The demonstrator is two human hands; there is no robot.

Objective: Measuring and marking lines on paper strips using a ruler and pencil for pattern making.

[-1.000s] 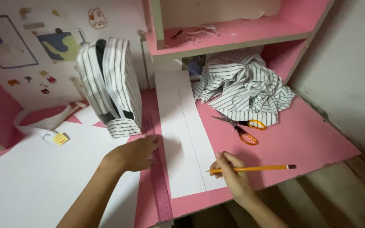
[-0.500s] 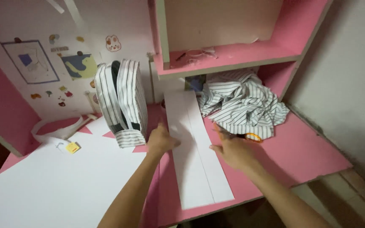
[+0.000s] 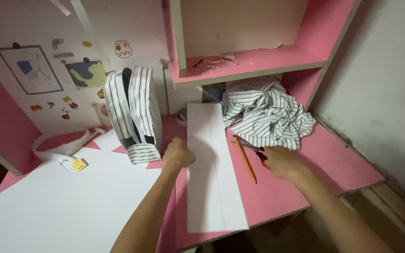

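Pink desk point(image 3: 333, 164) w/ a pink shelf point(image 3: 258, 61) above fills most of the view; a big white sheet point(image 3: 57, 206) covers the desk's left part. Next down in size: crumpled striped cloth point(image 3: 268, 112) at the back right under the shelf, and a striped bag-like piece point(image 3: 134, 115) standing upright by the wall. The thing in hand is a long white paper strip point(image 3: 212, 173), lying flat in the middle of the desk, long axis running from the near edge away toward the wall, far end a bit narrower-looking and close to the striped cloth, near end about at the desk edge; a faint pencil line runs down its length. Judging by looks it's light, thin, bends easily, prob. slides on the smooth desk, so press flat w/ the palm or pinch a long edge rather than lift by one end, which would let it droop or crease. Left hand point(image 3: 178, 153) sits loosely curled on the strip's left edge, pressing, not gripping anything. Right hand point(image 3: 281, 161) rests on the desk right of the strip, over orange-handled scissors point(image 3: 254, 150); can't tell if the fingers are closed on them. An orange pencil point(image 3: 245, 159) lies free betw. strip and right hand, roughly parallel to the strip, tip toward the near side.
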